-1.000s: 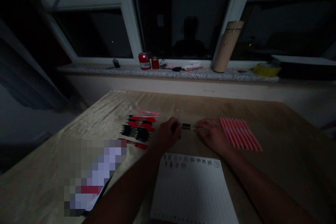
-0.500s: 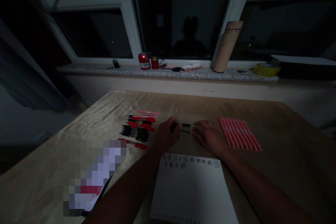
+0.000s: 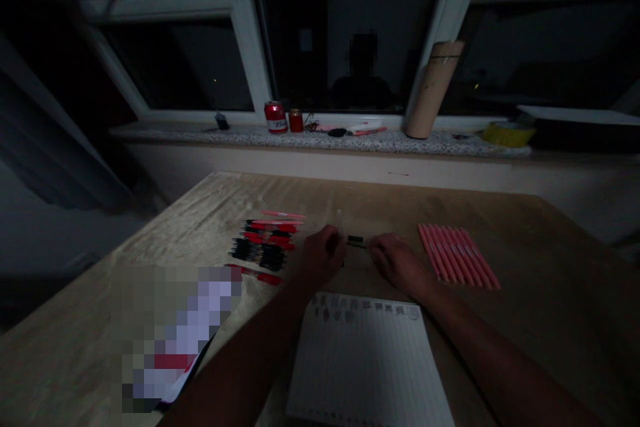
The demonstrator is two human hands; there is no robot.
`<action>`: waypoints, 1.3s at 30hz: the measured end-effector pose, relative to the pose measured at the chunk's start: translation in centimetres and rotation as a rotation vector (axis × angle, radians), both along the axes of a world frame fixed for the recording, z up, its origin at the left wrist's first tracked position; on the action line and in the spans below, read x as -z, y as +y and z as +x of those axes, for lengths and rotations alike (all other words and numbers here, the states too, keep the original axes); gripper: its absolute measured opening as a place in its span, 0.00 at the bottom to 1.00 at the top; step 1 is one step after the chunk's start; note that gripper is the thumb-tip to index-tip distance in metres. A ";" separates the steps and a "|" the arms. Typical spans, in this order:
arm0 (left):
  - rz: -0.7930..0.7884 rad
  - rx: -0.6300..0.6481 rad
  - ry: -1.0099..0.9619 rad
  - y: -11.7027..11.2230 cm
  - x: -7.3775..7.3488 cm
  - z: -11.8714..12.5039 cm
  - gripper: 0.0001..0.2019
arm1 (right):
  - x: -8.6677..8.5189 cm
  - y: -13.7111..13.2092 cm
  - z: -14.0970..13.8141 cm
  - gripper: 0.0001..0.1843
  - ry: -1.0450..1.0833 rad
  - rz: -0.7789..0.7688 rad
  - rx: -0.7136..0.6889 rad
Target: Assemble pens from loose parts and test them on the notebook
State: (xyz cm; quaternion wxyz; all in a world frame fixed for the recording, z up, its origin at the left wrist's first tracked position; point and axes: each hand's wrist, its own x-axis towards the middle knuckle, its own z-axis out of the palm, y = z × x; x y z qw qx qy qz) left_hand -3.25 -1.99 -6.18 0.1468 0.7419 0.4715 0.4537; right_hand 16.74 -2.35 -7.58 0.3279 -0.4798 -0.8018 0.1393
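Observation:
My left hand (image 3: 321,257) is curled closed over a dim wooden table (image 3: 530,247), pinching a thin pen part whose pale tip sticks up near a small dark piece (image 3: 355,240). My right hand (image 3: 395,260) is closed in a pinch just right of that piece; what it grips is too small and dark to name. A row of several pink pens (image 3: 458,255) lies to the right of my right hand. Left of my left hand lie red and black pen parts (image 3: 264,241). A lined notepad (image 3: 367,363) sits below my hands.
A blurred booklet (image 3: 173,337) lies at the table's near left. On the window sill stand a red can (image 3: 275,117), a small jar (image 3: 295,120), a cardboard tube (image 3: 433,90) and a yellow tape roll (image 3: 507,133). The windows are dark.
My right hand drew back slightly toward me and left, then closed in on the small dark piece again. My left hand stayed nearly still.

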 end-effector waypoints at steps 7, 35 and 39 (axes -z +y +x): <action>-0.006 0.148 0.191 -0.3 -0.1 0.6 0.08 | -1.8 0.1 -0.8 0.16 1.100 -0.447 0.037; 0.134 0.224 0.581 -0.8 -0.2 1.4 0.09 | -4.9 -1.7 -1.9 0.14 1.240 -0.340 0.006; 0.135 0.233 0.580 -0.8 -0.4 1.3 0.08 | -4.5 -1.6 -1.9 0.13 1.216 -0.309 -0.012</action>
